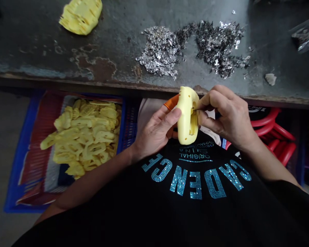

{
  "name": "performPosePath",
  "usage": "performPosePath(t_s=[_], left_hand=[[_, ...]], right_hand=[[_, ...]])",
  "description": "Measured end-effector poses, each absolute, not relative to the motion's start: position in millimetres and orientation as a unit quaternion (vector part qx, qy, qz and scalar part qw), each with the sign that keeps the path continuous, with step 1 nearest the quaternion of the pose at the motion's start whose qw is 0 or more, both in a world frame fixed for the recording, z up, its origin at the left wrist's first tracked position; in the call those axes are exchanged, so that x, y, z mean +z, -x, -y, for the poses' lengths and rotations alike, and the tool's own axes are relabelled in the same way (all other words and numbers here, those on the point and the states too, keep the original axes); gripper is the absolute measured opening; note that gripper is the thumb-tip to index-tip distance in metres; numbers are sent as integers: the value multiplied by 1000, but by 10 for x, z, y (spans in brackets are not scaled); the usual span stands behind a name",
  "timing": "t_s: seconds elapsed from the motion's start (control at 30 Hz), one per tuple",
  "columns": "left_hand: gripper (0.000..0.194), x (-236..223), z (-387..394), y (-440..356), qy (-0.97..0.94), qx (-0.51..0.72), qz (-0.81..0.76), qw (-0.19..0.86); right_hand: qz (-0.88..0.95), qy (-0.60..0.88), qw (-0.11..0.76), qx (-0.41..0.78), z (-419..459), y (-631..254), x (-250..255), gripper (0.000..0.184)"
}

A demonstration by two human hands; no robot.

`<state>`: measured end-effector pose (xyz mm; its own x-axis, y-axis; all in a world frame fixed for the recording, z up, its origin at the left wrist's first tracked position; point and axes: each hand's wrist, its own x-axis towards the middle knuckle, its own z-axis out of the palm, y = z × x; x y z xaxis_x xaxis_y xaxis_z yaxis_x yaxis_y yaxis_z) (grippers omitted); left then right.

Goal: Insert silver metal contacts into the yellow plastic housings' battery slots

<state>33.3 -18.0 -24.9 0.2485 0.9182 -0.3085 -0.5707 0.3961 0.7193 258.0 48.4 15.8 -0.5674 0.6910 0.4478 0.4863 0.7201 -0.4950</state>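
Observation:
My left hand is closed around a yellow plastic shell, held upright just past the bench's front edge. An orange finger cover sits on one of its fingers. The shell has a long rectangular opening on its side and small holes. At that opening, my right hand pinches with thumb and forefinger; whatever lies between those fingertips is too small and hidden to name. Small shiny metal clips lie in a loose pile on the bench, with a darker pile beside it.
Another yellow shell piece rests on the grey bench at the upper left. Below left, a blue crate holds many yellow shells. Red curved parts are under the bench at right. A clear plastic bag lies far right.

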Motion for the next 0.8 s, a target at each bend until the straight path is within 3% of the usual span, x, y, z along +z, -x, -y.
performPosePath(t_s=[0.2, 0.37, 0.53, 0.67, 0.8], left_hand=[[65, -279, 124, -317, -219, 476, -318, 790], [60, -292, 94, -298, -205, 465, -307, 805], [74, -277, 124, -316, -215, 465, -315, 799], [71, -231, 189, -365, -213, 500, -347, 764], [64, -186, 210, -373, -214, 495, -353, 765]], right_hand=[[845, 345, 354, 202, -461, -2610, 169, 9], [823, 368, 383, 202, -401, -2629, 196, 14], [850, 325, 359, 208, -423, -2599, 207, 11], [867, 337, 323, 176, -459, -2571, 182, 6], [852, 344, 325, 223, -489, -2580, 205, 8]])
